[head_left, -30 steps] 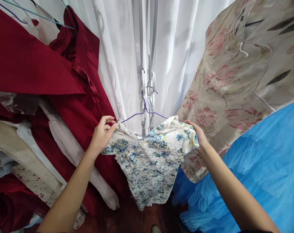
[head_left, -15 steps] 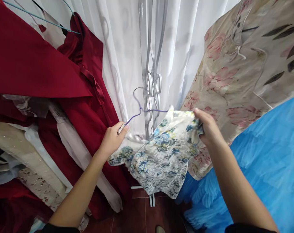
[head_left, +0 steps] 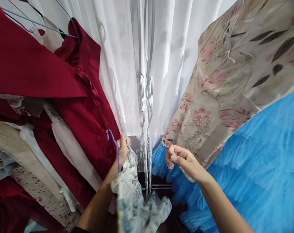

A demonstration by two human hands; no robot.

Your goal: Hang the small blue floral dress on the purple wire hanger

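My left hand (head_left: pixel 124 150) is closed on a floral garment (head_left: pixel 131 197), white with blue-green print, which hangs bunched and blurred below it. A purple hanger (head_left: pixel 117 149) sticks out of that garment beside the hand, its hook up and to the left; the rest of the hanger is hidden in the cloth. My right hand (head_left: pixel 180 158) holds nothing that I can see. Its fingers are loosely bent and apart, in front of the lower edge of a beige dress with pink flowers (head_left: pixel 210 87).
Dark red clothes (head_left: pixel 88 106) and several pale garments (head_left: pixel 69 142) hang on the left. A blue ruffled tulle dress (head_left: pixel 253 165) fills the lower right. Ahead stand white curtains (head_left: pixel 168 58) with a scrolled metal frame (head_left: pixel 147 94) between them.
The floral garment was stretched between both hands; now my right hand has let go of it. My left hand has lowered, and the garment hangs folded, with the hanger turned upright.
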